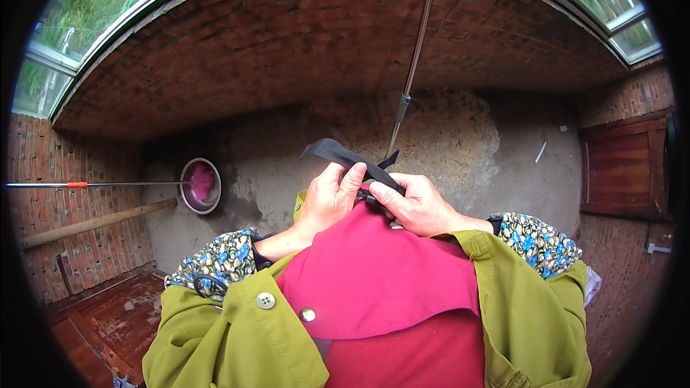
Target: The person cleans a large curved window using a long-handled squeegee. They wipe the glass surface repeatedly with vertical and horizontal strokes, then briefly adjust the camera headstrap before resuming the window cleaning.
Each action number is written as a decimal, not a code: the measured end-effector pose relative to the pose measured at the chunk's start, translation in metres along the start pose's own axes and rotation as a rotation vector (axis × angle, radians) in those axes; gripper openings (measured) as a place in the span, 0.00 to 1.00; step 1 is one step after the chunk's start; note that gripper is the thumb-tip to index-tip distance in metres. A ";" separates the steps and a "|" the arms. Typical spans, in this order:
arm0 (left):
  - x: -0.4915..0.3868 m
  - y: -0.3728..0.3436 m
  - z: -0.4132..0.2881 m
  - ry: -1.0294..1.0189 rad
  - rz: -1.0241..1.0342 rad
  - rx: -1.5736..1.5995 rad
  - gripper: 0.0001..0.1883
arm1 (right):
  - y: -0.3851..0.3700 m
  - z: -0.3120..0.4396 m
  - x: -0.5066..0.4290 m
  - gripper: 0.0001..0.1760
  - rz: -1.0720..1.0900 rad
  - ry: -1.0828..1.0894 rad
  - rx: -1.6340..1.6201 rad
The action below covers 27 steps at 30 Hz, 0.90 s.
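My left hand [331, 194] and my right hand [418, 203] meet in front of my waist, both gripping a black fabric strap [337, 151]. The strap crosses over my fingers, and one loose end points up and left. Under my hands is the upper edge of a magenta apron or garment front [377, 275], where a small black fastening [367, 195] shows partly. An open yellow-green jacket [269, 328] lies on both sides of it, over patterned floral sleeves [215, 264].
A metal basin [185, 194] with a pink cloth [202, 180] stands on the concrete floor at left. A thin pole [129, 184] reaches to it, above a wooden pole [102, 223]. A metal pole [418, 54] leans ahead by the brick wall [296, 37]. A wooden door [622, 167] is at right.
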<state>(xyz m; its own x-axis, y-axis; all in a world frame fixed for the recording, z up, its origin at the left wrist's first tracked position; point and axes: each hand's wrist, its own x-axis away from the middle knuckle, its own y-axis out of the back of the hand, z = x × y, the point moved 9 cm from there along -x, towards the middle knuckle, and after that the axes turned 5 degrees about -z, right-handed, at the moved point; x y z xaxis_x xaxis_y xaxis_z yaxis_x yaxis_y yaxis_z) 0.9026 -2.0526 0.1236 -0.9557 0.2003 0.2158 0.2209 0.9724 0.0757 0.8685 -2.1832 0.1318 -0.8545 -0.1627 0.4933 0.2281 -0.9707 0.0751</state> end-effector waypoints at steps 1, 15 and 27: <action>0.001 0.001 -0.004 -0.009 -0.005 -0.053 0.20 | 0.000 0.001 0.000 0.19 -0.013 0.006 0.008; 0.003 -0.026 0.005 -0.101 0.426 -0.239 0.48 | 0.013 0.009 -0.006 0.22 -0.105 0.041 0.115; -0.015 0.009 -0.069 -0.022 0.331 0.104 0.23 | 0.014 0.043 0.004 0.21 0.187 0.030 0.145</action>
<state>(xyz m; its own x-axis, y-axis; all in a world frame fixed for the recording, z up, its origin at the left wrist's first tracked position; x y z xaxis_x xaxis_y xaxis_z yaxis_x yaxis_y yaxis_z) 0.9325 -2.0554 0.1882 -0.8399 0.5080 0.1912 0.4994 0.8612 -0.0945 0.8884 -2.1904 0.1717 -0.8040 -0.3449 0.4844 0.4468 -0.8879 0.1094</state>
